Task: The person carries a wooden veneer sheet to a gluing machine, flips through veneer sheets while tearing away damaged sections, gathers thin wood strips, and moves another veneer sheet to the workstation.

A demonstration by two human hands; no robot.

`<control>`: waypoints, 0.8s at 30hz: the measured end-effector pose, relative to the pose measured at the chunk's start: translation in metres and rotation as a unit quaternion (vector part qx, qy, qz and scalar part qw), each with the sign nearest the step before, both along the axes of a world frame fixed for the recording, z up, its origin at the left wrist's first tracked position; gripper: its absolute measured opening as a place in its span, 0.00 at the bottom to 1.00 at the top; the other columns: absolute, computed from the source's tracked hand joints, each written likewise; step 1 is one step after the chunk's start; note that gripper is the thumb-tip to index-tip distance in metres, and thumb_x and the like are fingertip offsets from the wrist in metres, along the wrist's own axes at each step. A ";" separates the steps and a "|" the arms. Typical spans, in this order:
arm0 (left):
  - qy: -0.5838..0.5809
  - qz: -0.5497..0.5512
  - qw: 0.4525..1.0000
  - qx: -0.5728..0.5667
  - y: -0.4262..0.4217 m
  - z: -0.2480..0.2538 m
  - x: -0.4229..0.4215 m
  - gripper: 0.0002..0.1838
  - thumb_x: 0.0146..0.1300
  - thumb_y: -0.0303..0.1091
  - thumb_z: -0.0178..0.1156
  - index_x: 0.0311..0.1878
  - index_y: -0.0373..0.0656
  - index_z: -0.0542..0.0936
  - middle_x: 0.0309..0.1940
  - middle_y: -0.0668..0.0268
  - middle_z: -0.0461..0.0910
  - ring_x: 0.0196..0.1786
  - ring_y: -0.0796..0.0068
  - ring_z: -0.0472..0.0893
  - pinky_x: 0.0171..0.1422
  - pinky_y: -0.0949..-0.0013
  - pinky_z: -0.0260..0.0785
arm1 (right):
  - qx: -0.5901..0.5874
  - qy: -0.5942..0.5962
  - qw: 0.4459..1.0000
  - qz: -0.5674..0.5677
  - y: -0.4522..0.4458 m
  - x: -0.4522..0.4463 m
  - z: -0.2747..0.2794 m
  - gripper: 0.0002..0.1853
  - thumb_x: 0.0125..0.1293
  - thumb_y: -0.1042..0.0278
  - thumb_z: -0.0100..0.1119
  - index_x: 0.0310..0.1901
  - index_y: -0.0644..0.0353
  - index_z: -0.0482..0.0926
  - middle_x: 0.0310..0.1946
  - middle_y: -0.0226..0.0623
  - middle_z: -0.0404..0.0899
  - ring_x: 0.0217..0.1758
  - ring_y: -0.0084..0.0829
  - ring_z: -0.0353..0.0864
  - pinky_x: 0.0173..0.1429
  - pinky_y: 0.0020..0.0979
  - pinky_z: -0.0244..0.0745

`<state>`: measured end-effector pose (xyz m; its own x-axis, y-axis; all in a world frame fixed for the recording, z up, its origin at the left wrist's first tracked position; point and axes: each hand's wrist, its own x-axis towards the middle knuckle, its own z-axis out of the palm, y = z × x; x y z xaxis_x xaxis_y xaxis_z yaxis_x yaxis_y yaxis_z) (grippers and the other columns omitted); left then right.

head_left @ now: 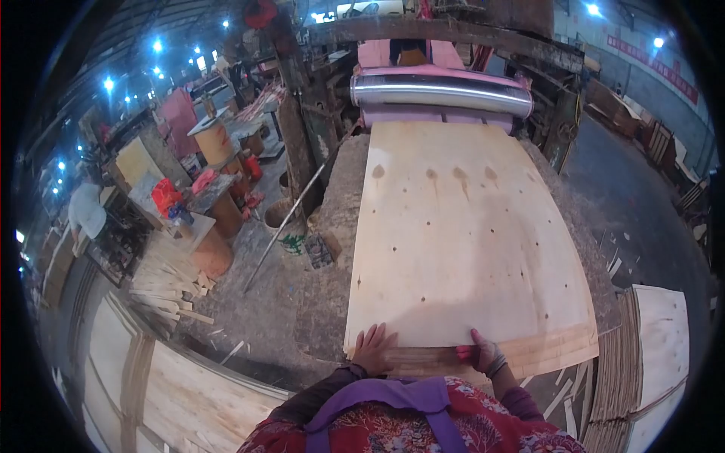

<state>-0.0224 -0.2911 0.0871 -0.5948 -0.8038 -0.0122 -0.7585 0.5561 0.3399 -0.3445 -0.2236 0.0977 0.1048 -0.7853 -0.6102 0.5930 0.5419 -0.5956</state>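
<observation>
A large pale wood veneer sheet (pixel 453 264) with dark knots and small holes lies before me, its far end at a shiny metal roller (pixel 442 92). My left hand (pixel 372 349) rests flat near its front left corner, fingers spread. Along the front edge, my right hand (pixel 483 355) wears a glove with red fingers. One digit points up onto the surface while the others curl at the edge, closed on the sheet. Beneath the front edge, layered wood (pixel 529 353) shows. My shadow falls across the sheet.
Veneer stacks stand at the lower left (pixel 204 385) and right (pixel 661 347). A long rod (pixel 291 215) leans left of the sheet, beside a bucket (pixel 283 219). Wood strips (pixel 162 283) litter the floor. Another person (pixel 88 210) is at the far left.
</observation>
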 end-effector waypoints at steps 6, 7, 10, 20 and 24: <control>0.001 -0.008 1.000 -0.007 -0.001 -0.003 0.002 0.51 0.36 0.52 0.68 0.66 0.61 0.54 0.67 0.58 0.43 0.70 0.56 0.42 0.68 0.44 0.35 | -0.014 0.017 1.000 -0.001 0.000 0.004 0.007 0.25 0.59 0.42 0.50 0.40 0.60 0.73 0.26 0.41 0.79 0.23 0.34 0.78 0.31 0.36 0.74; 0.001 -0.008 1.000 -0.007 -0.001 -0.003 0.002 0.51 0.36 0.52 0.68 0.66 0.61 0.54 0.67 0.58 0.43 0.70 0.56 0.42 0.68 0.44 0.35 | -0.009 0.007 1.000 0.001 0.000 0.002 0.005 0.25 0.59 0.42 0.51 0.41 0.61 0.72 0.27 0.42 0.79 0.24 0.35 0.79 0.33 0.37 0.75; 0.001 -0.008 1.000 -0.006 -0.001 -0.002 0.002 0.50 0.36 0.53 0.68 0.65 0.61 0.54 0.67 0.58 0.44 0.70 0.56 0.43 0.68 0.44 0.35 | -0.006 0.004 1.000 0.008 0.000 0.001 0.004 0.26 0.59 0.42 0.50 0.41 0.61 0.72 0.27 0.42 0.79 0.25 0.36 0.80 0.34 0.38 0.76; 0.004 -0.010 1.000 -0.010 0.000 -0.002 0.003 0.50 0.37 0.54 0.67 0.66 0.61 0.54 0.67 0.58 0.44 0.70 0.55 0.43 0.68 0.45 0.35 | -0.019 0.011 1.000 0.009 -0.001 0.001 0.000 0.26 0.59 0.41 0.50 0.41 0.60 0.73 0.27 0.41 0.79 0.26 0.36 0.80 0.33 0.38 0.75; 0.015 -0.011 1.000 -0.024 0.000 -0.007 0.003 0.51 0.36 0.53 0.68 0.66 0.61 0.53 0.67 0.58 0.44 0.70 0.55 0.42 0.68 0.44 0.35 | -0.011 0.010 1.000 0.008 0.000 0.001 0.002 0.26 0.59 0.41 0.50 0.40 0.60 0.73 0.27 0.41 0.80 0.26 0.35 0.80 0.33 0.38 0.75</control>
<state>-0.0193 -0.2910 0.0805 -0.6113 -0.7901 0.0442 -0.7361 0.5882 0.3349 -0.3433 -0.2240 0.0995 0.1049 -0.7971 -0.5946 0.5723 0.5374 -0.6194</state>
